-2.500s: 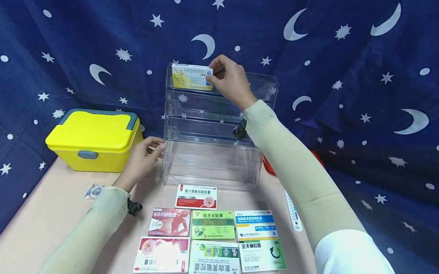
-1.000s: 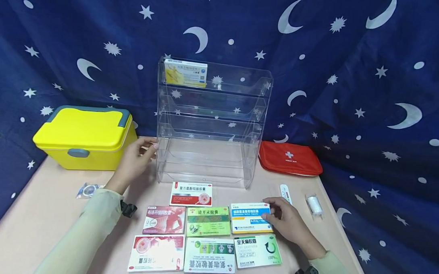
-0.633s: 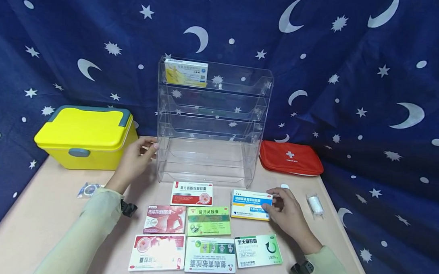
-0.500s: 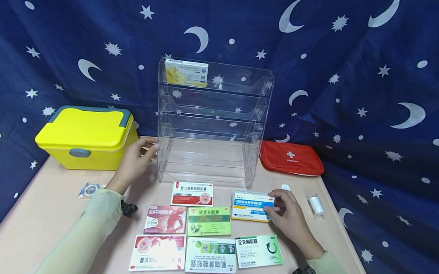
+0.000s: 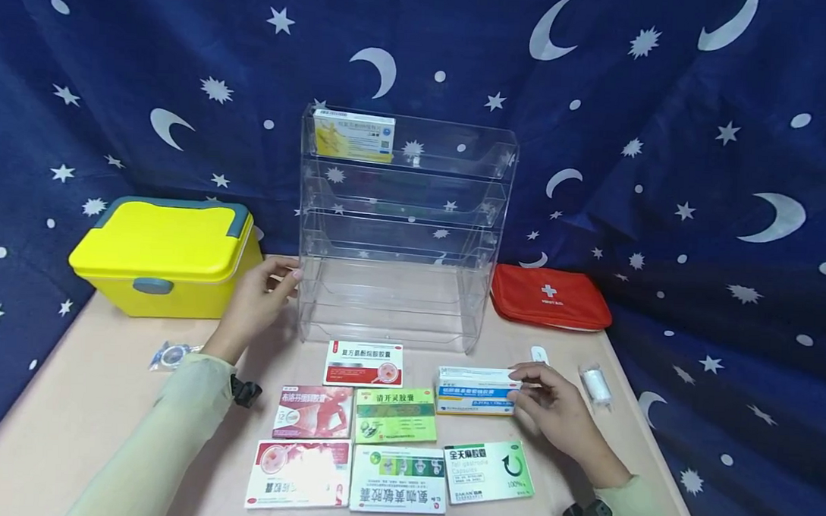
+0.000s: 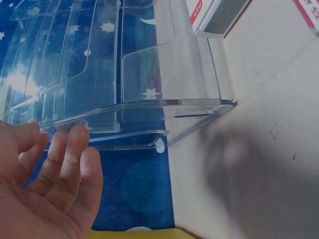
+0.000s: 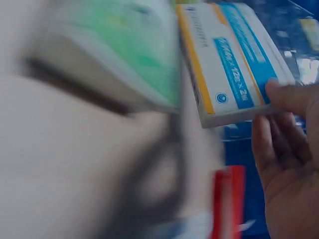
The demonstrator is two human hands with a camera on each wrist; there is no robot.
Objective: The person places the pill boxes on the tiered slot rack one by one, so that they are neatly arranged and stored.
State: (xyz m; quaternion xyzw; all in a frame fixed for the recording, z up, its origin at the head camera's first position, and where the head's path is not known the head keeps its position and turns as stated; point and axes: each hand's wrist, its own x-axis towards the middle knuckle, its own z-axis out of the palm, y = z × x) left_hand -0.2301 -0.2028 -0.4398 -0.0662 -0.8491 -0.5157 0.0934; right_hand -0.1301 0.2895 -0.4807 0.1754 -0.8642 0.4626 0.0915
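Blue-striped box [image 5: 475, 394] pinched by right grip [image 5: 563, 415], thumb on face.

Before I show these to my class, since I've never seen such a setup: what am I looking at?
There is no machine, just a person's two bare hands. The wide picture comes from a camera worn on the head; the closer ones come from one on each wrist. The right hand grips the end of a blue-and-white medicine box. The left hand is at the side of a clear rack, whose top tier holds a yellow-and-white box. On the table are six other boxes, a yellow case and a red pouch.
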